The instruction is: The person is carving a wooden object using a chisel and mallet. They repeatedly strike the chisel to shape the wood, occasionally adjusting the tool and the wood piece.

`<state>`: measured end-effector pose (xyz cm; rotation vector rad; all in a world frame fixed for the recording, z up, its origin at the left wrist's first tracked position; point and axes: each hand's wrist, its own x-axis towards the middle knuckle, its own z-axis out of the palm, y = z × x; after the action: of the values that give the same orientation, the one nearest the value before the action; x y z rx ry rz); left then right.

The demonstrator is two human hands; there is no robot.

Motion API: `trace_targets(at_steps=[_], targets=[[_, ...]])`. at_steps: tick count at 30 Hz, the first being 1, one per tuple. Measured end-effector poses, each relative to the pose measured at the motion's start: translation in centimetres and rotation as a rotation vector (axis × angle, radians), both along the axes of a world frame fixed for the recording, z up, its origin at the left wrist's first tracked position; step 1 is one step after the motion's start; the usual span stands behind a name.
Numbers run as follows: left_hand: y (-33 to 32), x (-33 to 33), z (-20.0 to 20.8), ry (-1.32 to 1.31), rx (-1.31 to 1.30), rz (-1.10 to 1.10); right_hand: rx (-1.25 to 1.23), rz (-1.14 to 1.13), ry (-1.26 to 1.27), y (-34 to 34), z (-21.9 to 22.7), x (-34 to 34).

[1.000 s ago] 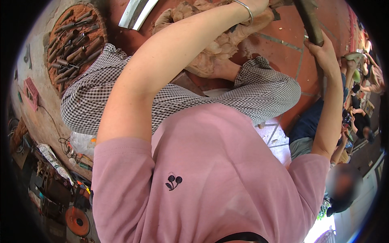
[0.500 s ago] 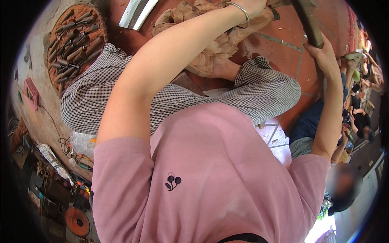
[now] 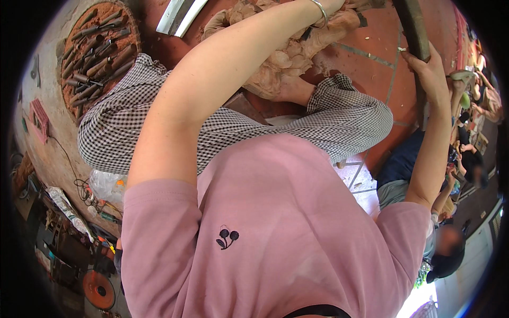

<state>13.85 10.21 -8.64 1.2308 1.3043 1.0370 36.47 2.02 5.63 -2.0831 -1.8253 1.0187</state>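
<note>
Above the red tiled floor (image 3: 371, 79), on its right-hand side, your right hand (image 3: 432, 77) is closed around a dark wooden bar (image 3: 416, 29), with the thumb along the side facing your lap. Your left hand (image 3: 333, 5) is at the upper edge of the view, just past the metal bangle (image 3: 320, 14); its fingers run out of sight, so you cannot tell how wide it is or whether it grips anything.

The bar is thick, brownish and slightly curved. Its upper end leaves the view, and a narrower length shows below your fist, beside your forearm. It passes through your right hand, well apart from the left one.

On the floor ahead of your crossed legs lies a lumpy tan piece (image 3: 283, 58), its surface full of rounded folds. Your left forearm hides part of it; your left hand is near its far right corner, and contact cannot be made out. Your bare ankle (image 3: 297, 91) is just beside its near edge. Toward the floor's left side, a round tray (image 3: 139, 40) holds wooden-handled tools (image 3: 101, 53) on reddish shavings.
</note>
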Motion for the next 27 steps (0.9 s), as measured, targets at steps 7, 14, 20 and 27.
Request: trace_targets(at_steps=[7,14,20,27], targets=[[0.2,0.1,-0.7,-0.094,-0.029,0.036,0.004,0.028,0.004,0.7,0.0,0.2],[-1.1,-0.4,1.1,-0.089,0.057,0.081,-0.068,0.061,-0.026,1.2,0.1,-0.4],[-1.2,-0.3,0.8,-0.055,0.096,0.121,-0.126,0.065,-0.037,1.8,-0.1,0.0],[-2.0,-1.0,1.9,-0.077,0.110,0.050,-0.103,0.112,-0.106,1.8,0.2,-0.3]])
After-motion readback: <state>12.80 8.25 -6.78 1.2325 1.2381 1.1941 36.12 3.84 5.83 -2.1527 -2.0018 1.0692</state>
